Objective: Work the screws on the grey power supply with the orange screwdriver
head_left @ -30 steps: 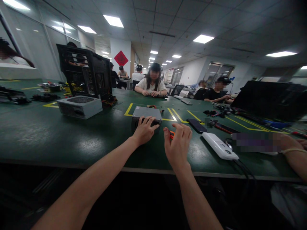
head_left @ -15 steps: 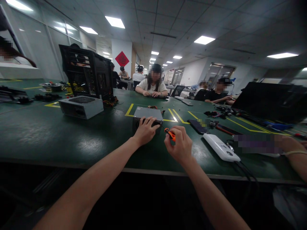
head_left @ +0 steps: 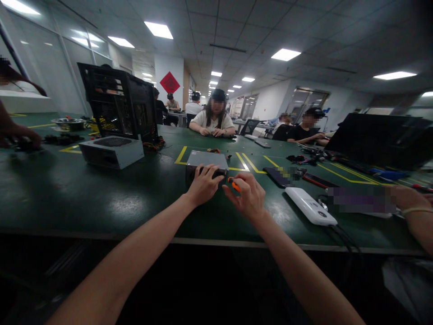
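Note:
A grey computer power supply (head_left: 207, 159) sits on the green table straight ahead, its dark side toward me. My left hand (head_left: 204, 184) grips its near edge, fingers spread over the top. Just to the right, my right hand (head_left: 248, 195) holds an orange and black screwdriver (head_left: 234, 184) by the handle. The thumb is stretched out apart from the handle. The screwdriver points toward the right part of the power supply's near side; its tip cannot be made out. Loose cables (head_left: 214, 150) show behind the unit.
Left stand another power supply (head_left: 111, 153) and an open black computer case (head_left: 118, 104). A phone (head_left: 275, 177) and a white device with cables (head_left: 310, 206) lie right. Another person's hand (head_left: 20, 134) reaches in at far left; another person's arm (head_left: 417, 212) is at right.
My right hand has moved slightly left with the screwdriver, closer to the power supply, and its thumb has straightened. My left hand stays put. Another person's hand has come in at far left.

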The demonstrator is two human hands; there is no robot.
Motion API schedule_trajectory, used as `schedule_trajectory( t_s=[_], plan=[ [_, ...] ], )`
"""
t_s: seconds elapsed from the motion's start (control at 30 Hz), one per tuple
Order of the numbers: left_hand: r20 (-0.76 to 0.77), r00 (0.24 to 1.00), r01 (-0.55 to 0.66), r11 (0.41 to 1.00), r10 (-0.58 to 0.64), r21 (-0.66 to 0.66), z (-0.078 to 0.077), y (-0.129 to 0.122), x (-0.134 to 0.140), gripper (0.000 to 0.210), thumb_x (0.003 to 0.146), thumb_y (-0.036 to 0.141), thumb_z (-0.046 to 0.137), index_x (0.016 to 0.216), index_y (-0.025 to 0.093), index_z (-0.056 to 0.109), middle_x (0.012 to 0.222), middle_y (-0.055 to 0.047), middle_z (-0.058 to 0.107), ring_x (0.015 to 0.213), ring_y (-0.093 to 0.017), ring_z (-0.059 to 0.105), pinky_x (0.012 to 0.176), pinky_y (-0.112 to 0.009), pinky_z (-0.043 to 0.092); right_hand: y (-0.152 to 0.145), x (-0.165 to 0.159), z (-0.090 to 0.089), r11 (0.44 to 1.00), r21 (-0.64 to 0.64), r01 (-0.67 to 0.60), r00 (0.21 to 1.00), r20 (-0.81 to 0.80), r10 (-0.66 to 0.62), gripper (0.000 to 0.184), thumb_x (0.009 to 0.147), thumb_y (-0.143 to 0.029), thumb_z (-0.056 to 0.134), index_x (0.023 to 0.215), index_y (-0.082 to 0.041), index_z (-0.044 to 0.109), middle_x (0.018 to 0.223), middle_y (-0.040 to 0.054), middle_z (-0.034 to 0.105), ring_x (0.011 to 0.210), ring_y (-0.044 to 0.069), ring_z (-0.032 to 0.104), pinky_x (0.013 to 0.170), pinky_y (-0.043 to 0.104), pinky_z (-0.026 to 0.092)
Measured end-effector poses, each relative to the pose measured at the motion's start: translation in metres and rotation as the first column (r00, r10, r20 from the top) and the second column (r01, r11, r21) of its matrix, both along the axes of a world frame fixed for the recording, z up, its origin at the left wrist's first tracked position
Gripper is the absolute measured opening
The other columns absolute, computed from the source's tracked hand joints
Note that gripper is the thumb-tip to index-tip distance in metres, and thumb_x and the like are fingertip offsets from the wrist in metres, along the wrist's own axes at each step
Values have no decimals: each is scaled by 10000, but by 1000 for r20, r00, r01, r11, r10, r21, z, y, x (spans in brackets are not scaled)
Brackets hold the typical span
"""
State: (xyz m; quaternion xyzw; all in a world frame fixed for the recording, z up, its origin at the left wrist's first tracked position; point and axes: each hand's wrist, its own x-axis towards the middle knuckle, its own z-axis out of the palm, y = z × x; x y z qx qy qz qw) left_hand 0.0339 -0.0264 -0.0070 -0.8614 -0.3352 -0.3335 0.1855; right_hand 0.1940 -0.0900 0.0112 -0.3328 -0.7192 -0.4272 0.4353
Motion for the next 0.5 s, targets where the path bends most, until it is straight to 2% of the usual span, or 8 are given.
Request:
schedule_trajectory(
  t_s=[0.1, 0.27, 0.4, 0.5],
  plan=[
    [4, 1000, -4, 1000, 4, 4, 0, 0, 0, 328, 843, 190, 429, 1122, 263, 585, 1296, -94, 456, 1229, -264, 367, 1025, -514, 227, 0, 1, -2, 1000, 5, -11, 1000, -8, 11, 284, 818, -205, 551, 1055, -221, 397, 874, 50, 558, 754, 143, 544, 620, 239, 459],
    [0, 1000, -9, 1000, 9, 7, -1, 1, 0, 328, 842, 187, 434, 1120, 272, 585, 1302, -87, 451, 1234, -260, 362, 1028, -518, 221, 0, 0, -7, 985, -65, -160, 985, -82, 154, 442, 815, -98, 483, 1200, -195, 291, 1052, 116, 541, 961, 177, 544, 683, 275, 514],
    [-2, 1000, -8, 1000, 8, -1, -1, 0, 0, 318, 838, 187, 437, 1104, 263, 595, 1307, -89, 448, 1238, -264, 355, 1031, -520, 215, -3, 2, -10, 996, -55, -69, 996, -67, 65, 345, 807, -171, 545, 1101, -251, 382, 1042, 80, 520, 920, 177, 549, 688, 296, 509],
    [-6, 1000, -3, 1000, 3, -3, 0, -1, 0, 319, 835, 182, 437, 1100, 259, 598, 1309, -91, 445, 1239, -267, 353, 1032, -522, 214, -3, 3, -11, 998, -56, -35, 997, -77, 30, 308, 815, -140, 516, 1079, -256, 407, 1007, 65, 514, 879, 159, 548, 635, 259, 499]
  ],
)
